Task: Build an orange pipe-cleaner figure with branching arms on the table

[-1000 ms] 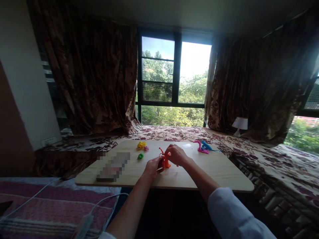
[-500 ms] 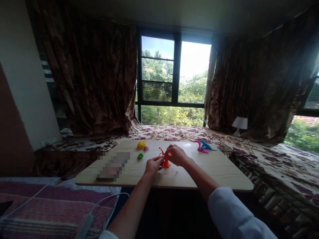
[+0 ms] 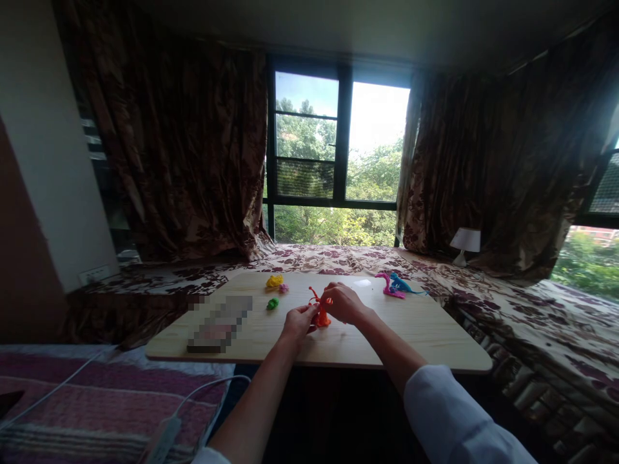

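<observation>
An orange twisted figure (image 3: 320,314) stands on the light wooden board (image 3: 425,335) near its middle. My left hand (image 3: 298,321) pinches the figure's lower left side. My right hand (image 3: 343,302) is closed on its upper right part, fingers curled round a thin orange strand. Both hands touch the figure at once.
On the board lie a yellow piece (image 3: 275,281), a small pink piece (image 3: 284,288), a green piece (image 3: 273,303), and pink and blue figures (image 3: 395,285) at the far right. A blurred flat object (image 3: 220,324) lies at left. A white cable (image 3: 164,433) runs over the striped blanket.
My left hand has shifted slightly up and right along the orange figure. My right hand stays on the top of it. The rest is unchanged.
</observation>
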Tool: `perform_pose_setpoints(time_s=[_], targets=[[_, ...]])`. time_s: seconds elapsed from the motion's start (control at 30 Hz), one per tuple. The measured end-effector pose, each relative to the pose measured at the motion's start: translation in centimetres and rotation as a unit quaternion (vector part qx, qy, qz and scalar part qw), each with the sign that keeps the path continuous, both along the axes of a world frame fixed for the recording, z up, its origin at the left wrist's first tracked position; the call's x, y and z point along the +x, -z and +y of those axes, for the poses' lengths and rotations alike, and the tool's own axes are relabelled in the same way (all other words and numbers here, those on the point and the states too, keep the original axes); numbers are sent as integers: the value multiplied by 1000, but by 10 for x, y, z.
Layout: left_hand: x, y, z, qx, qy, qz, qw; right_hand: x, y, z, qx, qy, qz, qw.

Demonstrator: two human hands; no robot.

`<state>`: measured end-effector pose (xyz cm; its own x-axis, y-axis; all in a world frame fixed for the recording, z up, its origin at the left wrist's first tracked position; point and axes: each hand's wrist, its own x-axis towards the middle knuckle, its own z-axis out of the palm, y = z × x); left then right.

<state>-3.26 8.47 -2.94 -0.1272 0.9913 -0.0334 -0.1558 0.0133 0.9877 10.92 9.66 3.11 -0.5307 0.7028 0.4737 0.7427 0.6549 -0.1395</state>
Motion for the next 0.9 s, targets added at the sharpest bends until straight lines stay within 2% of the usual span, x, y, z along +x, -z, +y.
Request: perform_pose_setpoints(time_s=[0.1,0.23,0.33,0.47,0.57,0.7,0.77,0.9], targets=[[-1,-1,-1,0,-3,6,1000,5,-3,-4,0,1,18,1000],[-6,-2,-5,2,-9,14,1000,27,0,-18,6,8,96,995],[-10,-2,-11,10,-14,33,999,52,18,-29,-1,24,157,987],[-23,-3,-19,32,-48,92,994,81,54,-34,-25,63,250,966],[-47,-4,-22,50,-114,161,979,94,77,-32,-57,95,309,945],[-77,-5,-19,71,-178,262,946,100,91,-28,-80,113,361,922],[-80,-3,-16,71,-181,305,932,101,92,-27,-81,112,368,920],[-67,2,-10,80,-164,379,907,102,91,-27,-77,107,358,924]])
